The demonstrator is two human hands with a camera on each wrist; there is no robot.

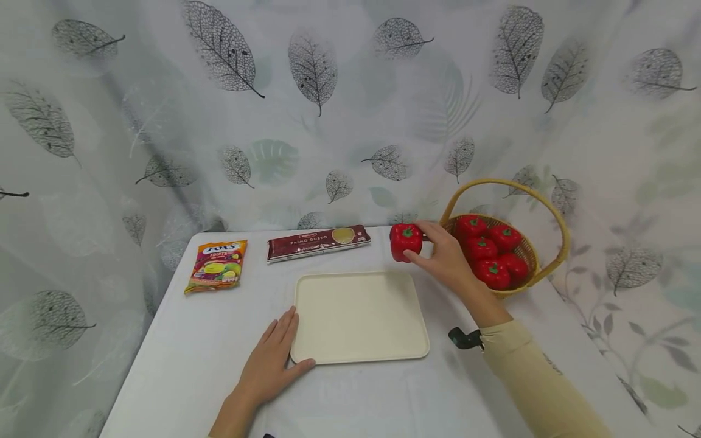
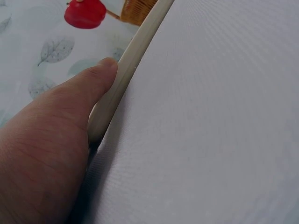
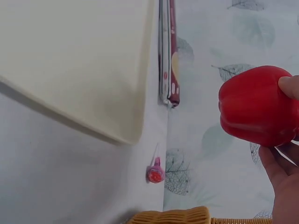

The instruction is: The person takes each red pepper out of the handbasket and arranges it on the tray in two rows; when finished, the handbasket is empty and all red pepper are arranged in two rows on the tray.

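Observation:
My right hand [image 1: 440,252] grips a red bell pepper [image 1: 406,242] with a green stem, held in the air past the tray's far right corner. In the right wrist view, the fingers and thumb pinch one end of the pepper [image 3: 256,106]. The cream rectangular tray [image 1: 359,319] lies flat on the table, nothing on it. With fingers straight, my left hand [image 1: 269,362] rests at the tray's near left corner. The left wrist view shows that thumb against the tray's rim [image 2: 133,58]. To the right, a wicker basket [image 1: 533,255] with a tall handle holds several red bell peppers [image 1: 479,248].
A dark red Primo Gusto packet [image 1: 319,242] lies behind the tray. At the table's back left is an orange Fox's Fruits bag [image 1: 217,266]. A wrapped lollipop [image 3: 155,172] lies between tray and basket. Leaf-patterned curtains [image 1: 350,121] hang around the white table [image 1: 181,365].

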